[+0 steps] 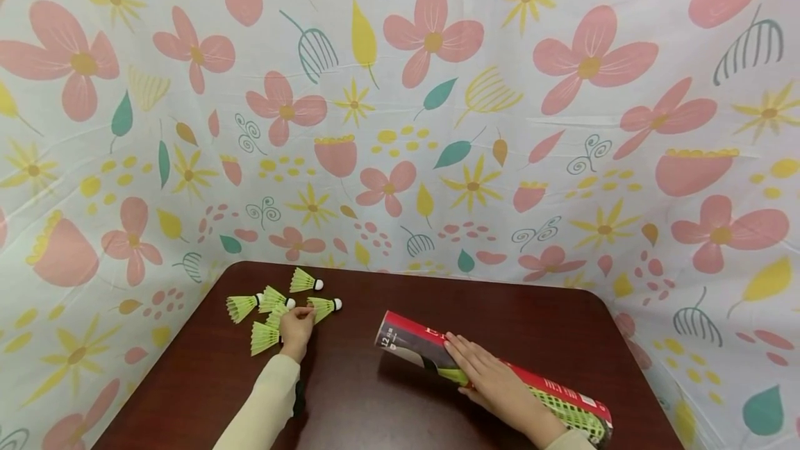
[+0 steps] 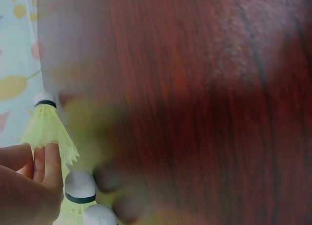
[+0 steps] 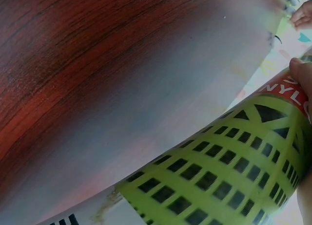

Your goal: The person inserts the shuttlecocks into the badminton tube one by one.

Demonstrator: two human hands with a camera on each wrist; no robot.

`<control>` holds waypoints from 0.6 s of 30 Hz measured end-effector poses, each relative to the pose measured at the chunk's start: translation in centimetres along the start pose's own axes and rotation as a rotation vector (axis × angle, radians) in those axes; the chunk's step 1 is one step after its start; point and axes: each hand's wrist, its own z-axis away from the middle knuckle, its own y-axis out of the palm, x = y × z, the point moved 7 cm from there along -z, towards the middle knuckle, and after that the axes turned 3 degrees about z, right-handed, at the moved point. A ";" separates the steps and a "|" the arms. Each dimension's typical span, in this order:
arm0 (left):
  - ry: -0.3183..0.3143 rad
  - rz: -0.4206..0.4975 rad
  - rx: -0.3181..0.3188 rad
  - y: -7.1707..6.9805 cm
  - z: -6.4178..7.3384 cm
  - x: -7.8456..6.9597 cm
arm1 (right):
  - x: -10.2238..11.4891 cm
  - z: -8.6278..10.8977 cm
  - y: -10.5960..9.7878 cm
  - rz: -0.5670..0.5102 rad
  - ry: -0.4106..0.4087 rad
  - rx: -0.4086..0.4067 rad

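My left hand point(image 1: 296, 330) pinches the skirt edge of a yellow-green shuttlecock point(image 1: 322, 307) at the back left of the table. In the left wrist view this shuttlecock point(image 2: 45, 122) has its white cork pointing away from my fingers. Several more shuttlecocks point(image 1: 242, 307) lie loose around that hand, one partly hidden behind it. My right hand point(image 1: 487, 373) holds a long red, black and green shuttlecock tube point(image 1: 406, 342) across its middle, fingers laid over the top and thumb along the near side. The tube slants from upper left to lower right.
A dark reddish-brown wooden table point(image 1: 356, 380) with rounded back corners lies beneath everything. Behind it and at both sides hangs a white curtain point(image 1: 387, 110) printed with flowers and leaves. One shuttlecock point(image 1: 304, 281) lies close to the table's back edge.
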 end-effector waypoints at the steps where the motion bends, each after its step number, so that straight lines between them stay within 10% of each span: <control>1: 0.002 -0.012 0.001 0.0 0.1 0.0 | 0.0 0.0 0.1 0.001 0.002 0.001; 18: 0.116 -0.070 0.072 -0.2 2.1 -2.0 | -0.1 -0.2 0.2 -0.014 -0.008 0.006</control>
